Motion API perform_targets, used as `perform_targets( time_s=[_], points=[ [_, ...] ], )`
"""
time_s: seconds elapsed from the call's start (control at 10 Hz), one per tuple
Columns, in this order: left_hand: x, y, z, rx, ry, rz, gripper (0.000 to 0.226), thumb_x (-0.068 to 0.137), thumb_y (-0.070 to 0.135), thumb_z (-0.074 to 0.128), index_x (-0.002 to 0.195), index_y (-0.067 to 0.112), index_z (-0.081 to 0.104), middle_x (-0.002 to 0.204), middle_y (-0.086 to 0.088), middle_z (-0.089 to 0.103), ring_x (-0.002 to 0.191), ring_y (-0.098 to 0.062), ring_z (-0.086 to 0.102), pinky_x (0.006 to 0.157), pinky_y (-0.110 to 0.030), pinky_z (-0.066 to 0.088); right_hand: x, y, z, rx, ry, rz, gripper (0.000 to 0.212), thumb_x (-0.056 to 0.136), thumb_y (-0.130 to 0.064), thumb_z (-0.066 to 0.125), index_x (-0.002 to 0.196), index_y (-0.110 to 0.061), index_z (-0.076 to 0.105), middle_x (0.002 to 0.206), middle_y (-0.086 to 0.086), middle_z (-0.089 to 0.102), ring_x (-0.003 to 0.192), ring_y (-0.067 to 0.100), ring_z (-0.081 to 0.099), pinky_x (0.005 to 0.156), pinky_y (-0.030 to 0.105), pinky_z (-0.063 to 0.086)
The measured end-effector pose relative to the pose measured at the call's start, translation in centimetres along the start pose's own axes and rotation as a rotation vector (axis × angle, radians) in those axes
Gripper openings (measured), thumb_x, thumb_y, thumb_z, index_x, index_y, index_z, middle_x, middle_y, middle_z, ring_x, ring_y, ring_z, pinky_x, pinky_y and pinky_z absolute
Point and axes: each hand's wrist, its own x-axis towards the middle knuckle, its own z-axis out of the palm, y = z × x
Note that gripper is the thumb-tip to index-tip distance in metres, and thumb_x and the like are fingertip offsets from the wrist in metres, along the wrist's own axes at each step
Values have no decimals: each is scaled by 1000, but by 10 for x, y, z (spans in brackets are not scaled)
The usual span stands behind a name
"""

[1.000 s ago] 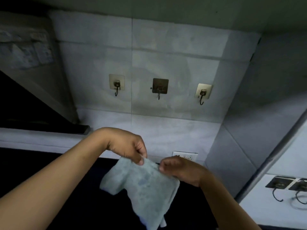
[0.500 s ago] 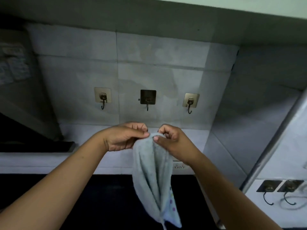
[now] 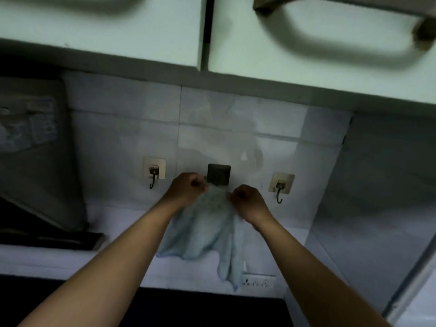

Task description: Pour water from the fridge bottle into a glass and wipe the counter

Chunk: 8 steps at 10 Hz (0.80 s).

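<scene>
Glossy pale cabinet doors up top, smooth grey wall tiles below. The soft, fuzzy light-blue cloth hangs rumpled against the tiles, long axis vertical, ragged bottom pointing down toward the wall socket. Left hand and right hand are both fisted, pinching its top edge right under the dark square hook

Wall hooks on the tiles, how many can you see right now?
3. The left hook hangs bare, the middle hook is dark with the cloth at it, its prong hidden, and the right hook hangs bare.
</scene>
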Motion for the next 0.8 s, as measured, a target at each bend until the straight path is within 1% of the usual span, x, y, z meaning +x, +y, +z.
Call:
perform_targets(
  time_s=[0.1, 0.2, 0.3, 0.4, 0.5, 0.6, 0.7, 0.8],
  points=[
    [17, 1, 18, 33, 216, 12, 19, 97, 17, 60, 79, 21, 58, 83, 0, 62, 83, -19, 60, 67, -27, 39, 31, -8, 10, -34, 129, -40, 27, 92, -19, 60, 69, -23, 47, 69, -5, 55, 68, 12, 55, 51, 10, 36],
    [26, -3, 35, 43, 207, -17, 25, 94, 11, 57, 71, 17, 50, 80, -5, 61, 82, -25, 61, 70, -34, 46, 45, -7, 23, -164, 144, -1, 14, 94, -17, 52, 81, -19, 52, 88, 6, 65, 87, 26, 64, 72, 29, 50],
    [24, -18, 50, 126, 52, -69, 21, 97, 30, 58, 79, 21, 61, 86, 1, 64, 82, -18, 63, 70, -30, 50, 42, 3, 38, -343, 89, 78, 23, 97, -31, 54, 111, -15, 62, 112, 7, 68, 102, 24, 65, 82, 27, 47],
    [17, -33, 61, 123, 32, -132, 33, 101, 40, 52, 75, 22, 60, 79, 6, 62, 72, -10, 58, 58, -21, 40, 34, 10, 48, -365, 39, 162, 31, 99, -34, 53, 120, -14, 64, 122, 8, 68, 109, 24, 64, 90, 30, 49],
    [11, -33, 66, 146, -37, -117, 38, 105, 35, 45, 69, 26, 54, 74, 11, 56, 68, -4, 53, 52, -16, 33, 31, 11, 53, -365, -23, 203, 31, 103, -28, 48, 125, -14, 64, 126, 9, 67, 113, 25, 64, 94, 31, 49],
    [1, -25, 52, 135, -37, -78, 30, 103, 34, 49, 73, 29, 50, 77, 11, 55, 67, -2, 51, 54, -17, 35, 22, 10, 50, -402, -62, 210, 31, 104, -23, 43, 124, -11, 63, 125, 11, 66, 112, 25, 63, 93, 29, 49],
    [-13, -25, 41, 149, 10, -37, 21, 97, 34, 60, 84, 19, 52, 89, 2, 57, 78, -15, 57, 61, -26, 41, 0, 12, 45, -445, 15, 157, 35, 101, -22, 44, 134, -11, 51, 127, 15, 58, 113, 30, 58, 91, 33, 50],
    [-32, -18, 22, 287, -15, -27, 21, 94, 33, 60, 98, 14, 53, 102, -11, 62, 93, -28, 62, 77, -36, 53, -31, 4, 36, -556, 90, 24, 39, 99, -29, 47, 133, -11, 50, 120, 16, 57, 108, 32, 57, 87, 35, 51]
  ],
)
